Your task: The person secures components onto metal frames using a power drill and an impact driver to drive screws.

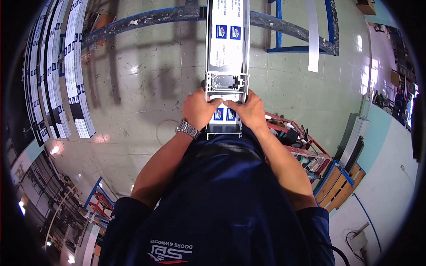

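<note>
A long metal profile (227, 48) with logo-printed white film runs straight away from my body across a bench frame. Near me its cut end shows a hollow, slotted section. Just this side of that end is a short film-covered length of profile (225, 116), its near edge close to my waist. My left hand (198, 108), with a metal watch at the wrist, grips this near part from the left. From the opposite side my right hand (249, 110) grips it too. Both thumbs lie on top, pointing toward each other, and the other fingers are hidden underneath.
A dark, paint-spotted frame beam (146, 26) crosses under the profile. More film-wrapped profiles (73, 66) stand at the left. A white strip (313, 40) lies over the frame at the right. Beside my right arm is a red rack (313, 153) with tools.
</note>
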A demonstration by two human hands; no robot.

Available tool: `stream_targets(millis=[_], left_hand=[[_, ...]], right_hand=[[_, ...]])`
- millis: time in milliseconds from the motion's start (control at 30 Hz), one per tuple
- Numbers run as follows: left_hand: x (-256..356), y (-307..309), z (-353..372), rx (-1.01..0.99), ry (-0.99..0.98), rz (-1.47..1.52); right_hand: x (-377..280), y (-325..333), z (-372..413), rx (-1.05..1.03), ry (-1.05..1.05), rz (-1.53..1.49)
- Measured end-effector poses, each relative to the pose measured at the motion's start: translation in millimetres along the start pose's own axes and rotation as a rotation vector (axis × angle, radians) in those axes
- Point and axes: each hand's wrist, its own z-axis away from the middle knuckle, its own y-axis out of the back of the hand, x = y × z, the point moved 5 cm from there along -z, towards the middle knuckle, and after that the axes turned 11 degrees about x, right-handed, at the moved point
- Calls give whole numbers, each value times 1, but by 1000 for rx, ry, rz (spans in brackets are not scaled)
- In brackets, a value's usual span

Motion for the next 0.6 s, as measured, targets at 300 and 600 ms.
stream_targets(millis=[300,600], left_hand=[[-6,-7,-2,-20,-47,-45],[-12,-11,-4,-65,-51,54]], right_hand=[[3,-2,0,35,50,-24],[-4,5,5,80,71,-15]])
